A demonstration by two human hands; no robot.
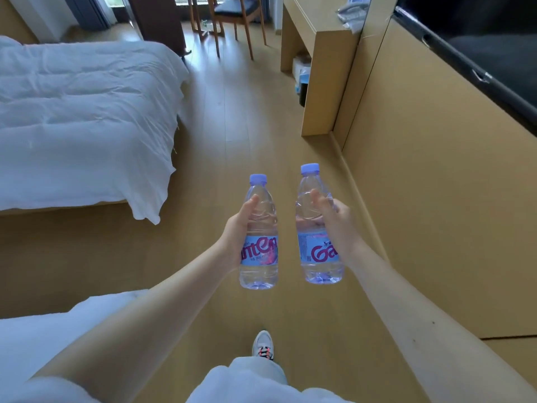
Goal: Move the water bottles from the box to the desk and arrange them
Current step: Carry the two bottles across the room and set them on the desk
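The task is about halfway, as I judge it. Two bottles are out of the box and in the air, not yet on the surface (316, 16) in the upper right of the frame. I cannot find the box with certainty. I see no bottle on the visible part of the surface, so placing and arranging are left.

The left hand (239, 231) is curled round the left bottle (261, 253) at its upper body. The right hand (337, 225) grips the right bottle (318, 253) in the same way. Both bottles are upright and capped, near each other but apart, in the centre of the frame above the floor (232, 126). The surface is well apart from them, further ahead.
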